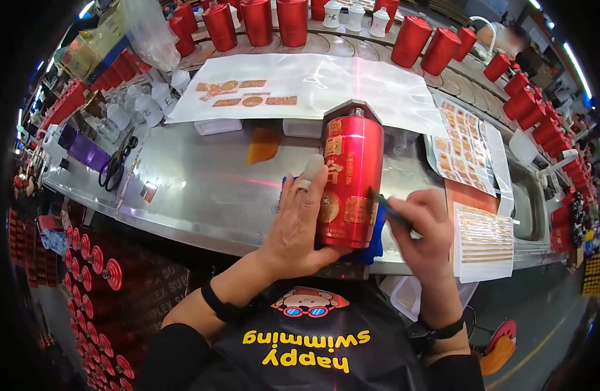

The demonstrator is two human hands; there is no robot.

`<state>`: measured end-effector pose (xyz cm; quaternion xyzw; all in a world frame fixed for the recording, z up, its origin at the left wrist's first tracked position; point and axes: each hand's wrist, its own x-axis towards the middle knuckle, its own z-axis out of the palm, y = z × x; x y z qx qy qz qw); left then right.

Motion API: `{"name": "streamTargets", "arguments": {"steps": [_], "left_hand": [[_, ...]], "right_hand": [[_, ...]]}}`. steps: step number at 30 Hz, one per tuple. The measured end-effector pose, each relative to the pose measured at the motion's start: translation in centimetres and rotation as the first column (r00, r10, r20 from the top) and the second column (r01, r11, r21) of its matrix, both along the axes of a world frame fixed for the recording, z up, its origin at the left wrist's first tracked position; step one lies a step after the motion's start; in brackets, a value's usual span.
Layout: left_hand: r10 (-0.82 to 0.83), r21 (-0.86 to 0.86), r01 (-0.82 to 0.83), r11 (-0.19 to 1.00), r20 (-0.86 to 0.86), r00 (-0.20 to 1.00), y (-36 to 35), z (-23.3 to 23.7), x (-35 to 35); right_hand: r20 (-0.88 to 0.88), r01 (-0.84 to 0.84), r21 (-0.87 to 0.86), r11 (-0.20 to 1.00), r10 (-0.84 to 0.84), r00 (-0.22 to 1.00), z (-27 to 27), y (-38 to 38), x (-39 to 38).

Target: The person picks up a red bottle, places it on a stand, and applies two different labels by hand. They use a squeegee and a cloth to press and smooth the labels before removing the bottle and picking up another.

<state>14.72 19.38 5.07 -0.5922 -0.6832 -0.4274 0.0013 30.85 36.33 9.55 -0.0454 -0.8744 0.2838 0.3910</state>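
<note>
A shiny red canister (358, 176) with gold decal patterns lies on the steel worktop, its far end against a dark angular holder (352, 107). My left hand (296, 218) is wrapped along its left side, a pale cover on one fingertip and a ring on a finger. My right hand (425, 228) pinches a dark, slim tool (392, 212) whose tip meets the gold decal at the canister's lower right. The tool's exact kind does not show. Beneath the canister, a blue cloth (376, 238) peeks out.
A white sheet with gold decals (300, 85) spans the back. Decal sheets (466, 143) and a striped sheet (483, 244) lie right, beside a sink (528, 202). Black scissors (119, 161) and a purple bottle (85, 148) are left. Red canisters (257, 23) stand on a conveyor behind.
</note>
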Motion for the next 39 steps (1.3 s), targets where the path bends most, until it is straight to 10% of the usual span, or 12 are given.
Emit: {"name": "streamTargets", "arguments": {"steps": [6,12,14,16,19,20,22,24,26,29,36,39], "left_hand": [[0.031,-0.002,-0.031,1.000,0.260,0.965,2.2,2.6,0.9],[-0.099,0.121,0.039,0.992,0.539,0.837,3.2,1.1,0.4],[-0.160,0.134,0.094,0.986,0.655,0.738,2.2,2.1,0.0],[-0.218,0.174,0.132,0.976,0.790,0.573,0.4,1.5,-0.5],[-0.101,-0.062,0.128,0.990,0.331,0.938,-1.5,-0.4,-0.3],[-0.032,-0.146,0.041,0.988,0.063,0.998,-1.8,-0.5,-0.2],[0.009,-0.114,-0.004,0.993,0.037,0.999,-1.6,-1.1,-0.3],[0.040,-0.097,-0.044,0.994,-0.043,0.998,-1.4,-1.1,-0.5],[0.038,-0.076,-0.039,0.996,-0.016,0.999,-1.4,-1.1,-0.2],[0.029,-0.087,-0.033,0.996,-0.043,0.999,-1.3,-1.1,-0.2],[0.019,-0.055,-0.020,0.998,-0.008,1.000,-0.9,-2.0,0.0],[-0.002,-0.043,0.003,0.999,0.024,1.000,-1.0,-2.5,-0.4]], "right_hand": [[-0.013,0.013,-0.382,0.924,-0.020,1.000,-0.8,-0.3,1.0],[0.010,0.105,-0.095,0.990,-0.105,0.994,-0.7,-0.9,-0.1],[0.017,-0.086,0.150,0.985,0.085,0.996,-0.7,-1.1,-0.3],[0.227,-0.501,-0.126,0.856,0.517,0.826,2.6,-0.6,0.6],[0.168,-0.208,-0.241,0.948,0.251,0.953,1.0,1.1,-1.4],[-0.038,0.040,-0.138,0.990,-0.046,0.998,0.3,0.7,-2.7],[-0.060,-0.013,0.336,0.942,0.035,0.998,0.0,0.1,-2.8],[0.206,-0.456,0.123,0.882,0.427,0.881,2.5,-1.5,-1.1],[0.203,-0.519,-0.242,0.820,0.565,0.799,3.0,-0.8,-0.7],[0.113,0.008,-0.742,0.670,0.113,0.987,1.3,-2.0,-1.7],[-0.021,-0.012,-0.894,0.447,-0.016,1.000,-6.9,-1.5,-1.4],[0.034,0.098,-0.845,0.526,-0.130,0.991,-6.6,-0.7,-0.7]]}}
